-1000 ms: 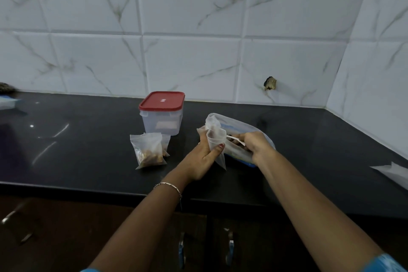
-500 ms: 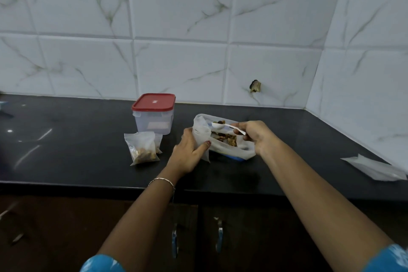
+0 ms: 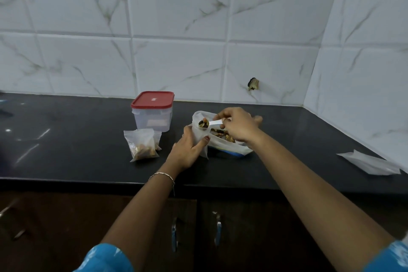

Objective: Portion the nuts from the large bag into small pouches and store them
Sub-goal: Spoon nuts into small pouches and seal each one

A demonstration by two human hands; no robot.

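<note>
My left hand [image 3: 187, 150] grips a small clear pouch [image 3: 201, 141] upright on the black counter [image 3: 77, 139], its mouth held open. My right hand [image 3: 239, 125] pinches the handle of a white plastic spoon [image 3: 213, 123]; its bowl, heaped with mixed nuts, sits right at the pouch's mouth. Behind the pouch lies the large open bag [image 3: 227, 146] with nuts showing inside. Two filled small pouches [image 3: 142, 144] stand to the left. A clear storage box with a red lid [image 3: 152, 111] stands behind them, lid on.
A flat stack of empty pouches [image 3: 371, 162] lies at the counter's far right, near the tiled side wall. Tiled wall runs along the back. Dark cabinet doors with metal handles [image 3: 217, 228] are below the counter's front edge.
My right hand lifted the spoon out of the large bag, loaded with nuts, and brought it to the mouth of the small pouch. My left hand kept its hold on the pouch.
</note>
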